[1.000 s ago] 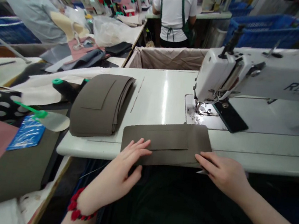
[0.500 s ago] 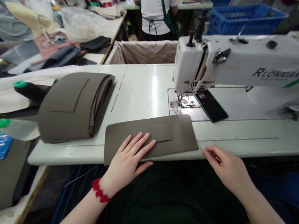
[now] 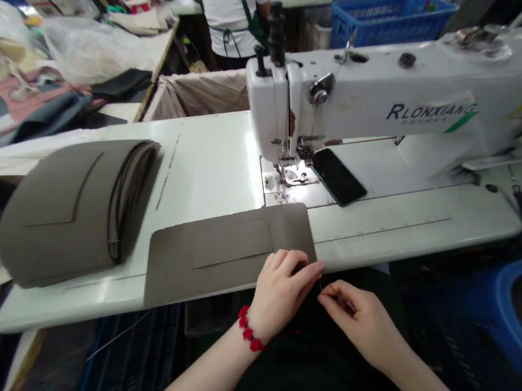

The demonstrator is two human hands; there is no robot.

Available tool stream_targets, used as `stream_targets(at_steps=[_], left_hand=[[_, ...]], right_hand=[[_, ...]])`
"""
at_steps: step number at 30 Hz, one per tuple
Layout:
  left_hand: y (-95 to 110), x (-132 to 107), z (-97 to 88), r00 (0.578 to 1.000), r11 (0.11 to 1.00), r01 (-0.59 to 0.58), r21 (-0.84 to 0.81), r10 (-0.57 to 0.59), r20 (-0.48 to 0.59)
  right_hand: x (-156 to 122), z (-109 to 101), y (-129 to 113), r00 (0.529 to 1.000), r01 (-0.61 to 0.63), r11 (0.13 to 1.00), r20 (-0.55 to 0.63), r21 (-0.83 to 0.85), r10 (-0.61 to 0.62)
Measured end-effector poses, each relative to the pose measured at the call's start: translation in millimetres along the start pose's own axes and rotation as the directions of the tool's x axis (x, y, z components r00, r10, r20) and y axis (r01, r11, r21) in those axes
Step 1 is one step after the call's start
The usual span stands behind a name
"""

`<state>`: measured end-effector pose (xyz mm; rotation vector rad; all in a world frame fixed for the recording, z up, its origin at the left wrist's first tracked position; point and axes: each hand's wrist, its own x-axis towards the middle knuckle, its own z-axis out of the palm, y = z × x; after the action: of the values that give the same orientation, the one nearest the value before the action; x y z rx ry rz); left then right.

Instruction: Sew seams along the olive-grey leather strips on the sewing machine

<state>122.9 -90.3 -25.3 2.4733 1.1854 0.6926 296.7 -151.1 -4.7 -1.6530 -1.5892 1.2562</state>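
Note:
A taupe panel (image 3: 234, 250) with a rectangular stitched outline lies flat at the table's front edge, just below the sewing machine's needle area. My left hand (image 3: 281, 289), with a red bracelet at the wrist, is over the panel's right corner. Its fingers are curled and pinched together; what sits between them is hidden. Close by on the right, my right hand (image 3: 360, 319) is closed around a thin dark pointed tool (image 3: 343, 300), mostly covered by the fingers. The two sets of fingertips are nearly touching, just off the panel's edge.
A white sewing machine (image 3: 351, 105) stands behind, a dark phone (image 3: 340, 177) lying on its bed. Left on the table is a folded stack of taupe panels (image 3: 65, 207). Blue crates (image 3: 392, 20) and a person in a white shirt (image 3: 224, 3) are beyond. A blue tub (image 3: 503, 301) stands at right.
My left hand has lifted from lying flat on the panel, moved right and closed at its corner, near my right hand. The view has swung right.

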Motion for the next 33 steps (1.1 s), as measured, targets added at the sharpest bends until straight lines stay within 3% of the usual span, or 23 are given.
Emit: stream_targets(at_steps=[3,5,6,7,9,11,14,18,22,27,33], left_hand=[[-7,0,5.2,0.998,0.999,-0.022,-0.037,0.019,-0.066],[-11,-2,4.3,0.996,0.996,-0.041,-0.083,0.034,-0.078],[-13,-4,3.3,0.996,0.993,-0.052,-0.109,0.044,-0.074],[-15,-5,2.1,0.996,0.989,-0.063,-0.136,0.054,-0.068],[-17,-7,-0.3,0.996,0.977,-0.085,-0.197,0.076,-0.054],[-18,-7,-2.5,0.994,0.961,-0.107,-0.257,0.099,-0.043],[-19,-7,-5.1,0.991,0.939,-0.131,-0.319,0.126,-0.037],[-18,-4,-7.2,0.991,0.923,-0.135,-0.361,0.133,-0.031],[-18,-2,-8.1,0.988,0.921,-0.151,-0.36,0.144,-0.047],[-19,-4,-7.1,0.989,0.919,-0.144,-0.367,0.144,-0.028],[-20,-5,-9.5,0.987,0.909,-0.158,-0.386,0.159,-0.029]], right_hand=[[-10,-8,-3,0.969,0.042,0.999,0.243,0.01,-0.044],[-14,-22,1,0.88,0.06,0.998,0.47,0.028,-0.067],[-15,-30,4,0.841,0.054,0.998,0.538,0.025,-0.059],[-14,-39,8,0.833,0.038,0.999,0.552,0.009,-0.037],[-11,-52,18,0.91,-0.007,0.999,0.415,-0.045,0.024],[-5,-59,25,0.988,-0.046,0.994,0.145,-0.098,0.06],[4,-52,29,0.993,-0.052,0.972,-0.113,-0.229,0.027],[11,-20,24,0.99,0.051,0.91,-0.1,-0.41,-0.101],[14,5,21,0.988,0.111,0.903,-0.055,-0.416,-0.146],[17,13,19,0.984,0.103,0.906,-0.088,-0.41,-0.152],[17,11,15,0.994,0.026,0.904,-0.087,-0.426,-0.069]])
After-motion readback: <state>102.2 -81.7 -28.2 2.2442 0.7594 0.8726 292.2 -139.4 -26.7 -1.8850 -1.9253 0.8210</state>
